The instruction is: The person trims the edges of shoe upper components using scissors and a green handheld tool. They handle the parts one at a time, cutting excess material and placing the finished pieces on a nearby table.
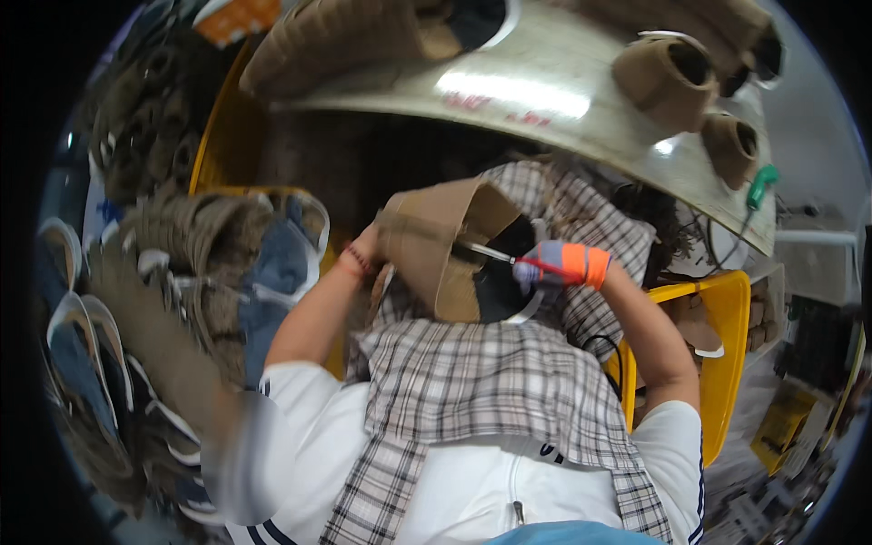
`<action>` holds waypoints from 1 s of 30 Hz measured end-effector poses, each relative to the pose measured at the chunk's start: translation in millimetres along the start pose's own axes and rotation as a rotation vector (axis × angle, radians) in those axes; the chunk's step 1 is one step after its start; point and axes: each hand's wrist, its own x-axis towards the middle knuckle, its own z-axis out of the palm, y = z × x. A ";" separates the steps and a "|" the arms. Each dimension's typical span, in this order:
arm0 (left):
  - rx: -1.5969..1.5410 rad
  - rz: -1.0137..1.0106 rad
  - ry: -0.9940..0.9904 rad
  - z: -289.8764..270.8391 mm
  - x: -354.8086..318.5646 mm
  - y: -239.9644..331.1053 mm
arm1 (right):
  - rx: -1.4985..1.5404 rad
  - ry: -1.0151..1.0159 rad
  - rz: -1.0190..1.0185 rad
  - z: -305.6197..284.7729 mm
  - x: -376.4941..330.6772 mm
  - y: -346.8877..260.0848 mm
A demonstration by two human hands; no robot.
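Note:
A tan fabric shoe upper (427,227) with a dark lining is held up above my lap, its wide opening facing right. My left hand (370,245) grips its left side; most of the fingers are hidden behind the fabric. A bracelet circles that wrist. My right hand (548,264), in a grey and orange glove, is closed around a slim tool (490,252) with a red handle and a bright metal shaft. The tool's tip reaches into the opening of the upper. A checked apron (481,363) covers my lap below.
Ahead stands a pale worktop (545,64) bearing stacked tan uppers (336,45), loose uppers (668,77) and a green-handled tool (762,186) on a cord. More stacked uppers (191,232) crowd the left. A yellow crate (738,363) holding tan pieces stands at my right.

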 end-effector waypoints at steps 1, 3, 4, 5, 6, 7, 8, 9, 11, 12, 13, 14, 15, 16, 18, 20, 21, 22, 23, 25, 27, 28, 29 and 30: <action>0.368 0.111 -0.018 36.8 -4.5 37.1 | -0.155 -0.006 0.067 4.6 -8.2 13.3; 1.129 0.459 -0.060 120.4 -37.9 119.1 | -0.145 0.169 -0.145 17.1 -43.4 8.5; 1.477 0.726 -0.084 163.8 -53.3 158.3 | 0.023 0.219 -0.138 27.9 -62.0 12.6; 1.629 0.904 -0.056 187.6 -66.1 175.9 | 0.190 0.271 -0.145 39.1 -81.2 14.5; 1.792 0.943 -0.132 183.0 -64.8 177.9 | 0.224 0.307 -0.181 48.9 -83.2 11.9; 1.952 0.978 -0.207 179.6 -59.8 181.4 | 0.340 0.281 0.119 47.5 -87.6 9.5; 2.329 0.744 -0.422 186.2 -54.0 185.9 | 0.359 0.339 0.035 53.7 -89.1 14.4; 2.562 0.812 -0.558 198.1 -48.4 195.5 | 0.361 0.398 -0.038 57.5 -88.9 18.6; 2.485 1.188 -0.370 241.7 -32.5 240.4 | 0.340 0.485 -0.210 64.8 -90.0 21.8; 2.500 1.382 -0.336 262.3 -18.5 257.8 | 0.352 0.512 -0.240 66.7 -91.4 23.3; 2.516 1.570 -0.288 286.4 -5.2 272.8 | 0.396 0.514 -0.238 66.7 -93.6 20.9; 2.525 1.654 -0.303 301.6 15.3 282.6 | 0.442 0.505 -0.250 66.7 -91.9 19.4; 2.512 1.748 -0.324 313.1 44.8 288.2 | 0.355 0.586 -0.321 68.7 -92.4 9.8; 2.496 1.803 -0.354 330.1 75.0 293.5 | 0.360 0.585 -0.289 68.9 -97.7 13.0; 2.498 1.840 -0.423 364.7 130.4 294.2 | 0.457 0.572 -0.308 71.1 -97.8 22.3; 2.529 1.778 -0.483 391.7 192.4 287.4 | 0.652 0.498 -0.259 73.1 -101.7 24.7; 2.575 1.713 -0.499 400.1 221.8 280.3 | 0.661 0.510 -0.287 74.0 -102.8 24.3; 2.634 1.535 -0.525 403.1 243.4 273.3 | 0.667 0.514 -0.322 73.9 -100.0 21.0; 2.684 1.359 -0.548 401.2 267.5 265.5 | 0.672 0.519 -0.361 70.5 -95.0 19.4; 2.515 1.516 -0.672 396.4 314.6 235.5 | 0.568 0.536 -0.394 69.9 -93.8 29.6; 2.478 1.306 -0.713 420.7 323.7 228.1 | 0.687 0.541 -0.348 70.0 -97.1 38.4; 2.380 1.200 -0.768 423.8 325.6 228.7 | 0.718 0.534 -0.358 70.3 -97.9 40.8; 2.282 1.096 -0.813 423.5 327.3 233.3 | 0.751 0.526 -0.370 70.1 -98.9 41.3; 2.192 0.990 -0.841 427.5 322.4 240.4 | 0.786 0.495 -0.392 67.1 -103.3 34.7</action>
